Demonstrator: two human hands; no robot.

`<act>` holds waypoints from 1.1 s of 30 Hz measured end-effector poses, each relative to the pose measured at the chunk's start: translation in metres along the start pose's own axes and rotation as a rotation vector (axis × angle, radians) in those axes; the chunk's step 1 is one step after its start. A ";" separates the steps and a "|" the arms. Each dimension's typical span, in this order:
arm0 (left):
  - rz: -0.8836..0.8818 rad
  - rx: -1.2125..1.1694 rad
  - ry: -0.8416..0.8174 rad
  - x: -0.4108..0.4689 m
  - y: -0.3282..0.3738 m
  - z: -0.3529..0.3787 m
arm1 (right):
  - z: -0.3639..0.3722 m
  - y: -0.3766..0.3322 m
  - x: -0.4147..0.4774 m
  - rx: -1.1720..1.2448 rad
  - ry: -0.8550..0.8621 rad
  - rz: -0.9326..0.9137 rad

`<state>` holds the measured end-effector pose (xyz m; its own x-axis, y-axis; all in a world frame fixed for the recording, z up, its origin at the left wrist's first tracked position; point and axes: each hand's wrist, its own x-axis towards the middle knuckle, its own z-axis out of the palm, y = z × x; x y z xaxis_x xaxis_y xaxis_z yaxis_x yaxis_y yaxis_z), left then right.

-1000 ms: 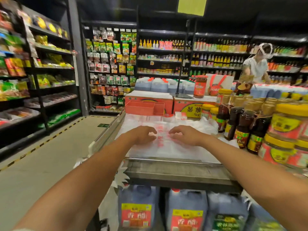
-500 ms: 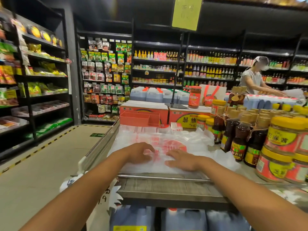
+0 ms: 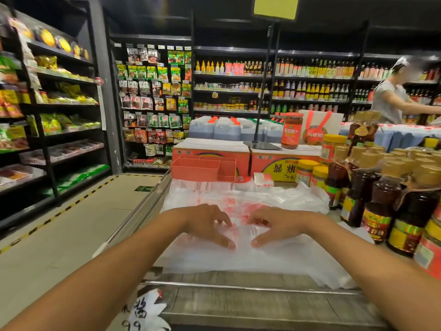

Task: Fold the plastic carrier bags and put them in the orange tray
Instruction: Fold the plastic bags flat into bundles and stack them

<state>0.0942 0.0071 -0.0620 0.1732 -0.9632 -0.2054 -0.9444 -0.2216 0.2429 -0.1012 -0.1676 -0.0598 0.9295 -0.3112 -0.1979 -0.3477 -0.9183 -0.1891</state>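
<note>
Left hand [image 3: 207, 222] and right hand [image 3: 279, 226] both lay spread on the top plastic carrier bag [image 3: 241, 255]. Fingertips and thumbs pressed it flat on the counter [image 3: 250, 304], gripping nothing, likely pinning it for a fold. Orange tray [image 3: 202, 168] sat beyond the bag pile, against the cartons [image 3: 274, 163], handy for drop-off. Bag's red print was too blurred to read. Paper tag [image 3: 143, 311] below the counter read "99".

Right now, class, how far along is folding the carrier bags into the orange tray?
Done: nothing visible; no bag shows in the orange tray. In hand: left hand and right hand press one bag flat. Left: folding it, the loose bags behind, then traying.
</note>
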 end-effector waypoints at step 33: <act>-0.132 0.162 0.148 -0.051 0.008 -0.024 | -0.030 0.003 -0.033 0.194 0.502 0.015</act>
<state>0.0843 0.0509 -0.0270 0.3254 -0.9421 -0.0812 -0.9414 -0.3309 0.0661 -0.1293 -0.1670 -0.0248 0.8524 -0.4460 0.2730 -0.3332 -0.8657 -0.3736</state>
